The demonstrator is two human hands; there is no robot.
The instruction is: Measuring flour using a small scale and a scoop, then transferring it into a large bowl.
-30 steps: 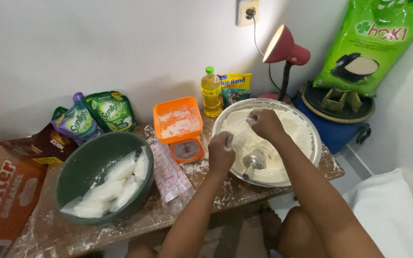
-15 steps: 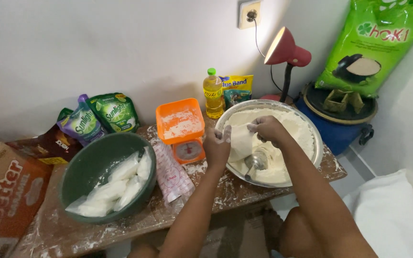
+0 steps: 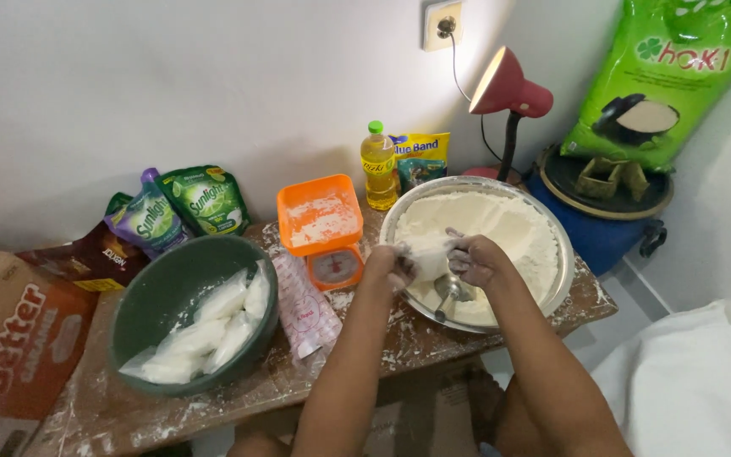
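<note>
Both hands pinch a small clear plastic bag over the flour basin.

The left hand (image 3: 389, 265) and right hand (image 3: 472, 260), fingers closed, grip the small clear plastic bag (image 3: 426, 254) of white flour above the wide round metal basin (image 3: 562, 279); best kept upright, mouth shut. A metal scoop (image 3: 447, 292) lies below; the orange kitchen scale (image 3: 323, 228) stands left of the basin.
</note>
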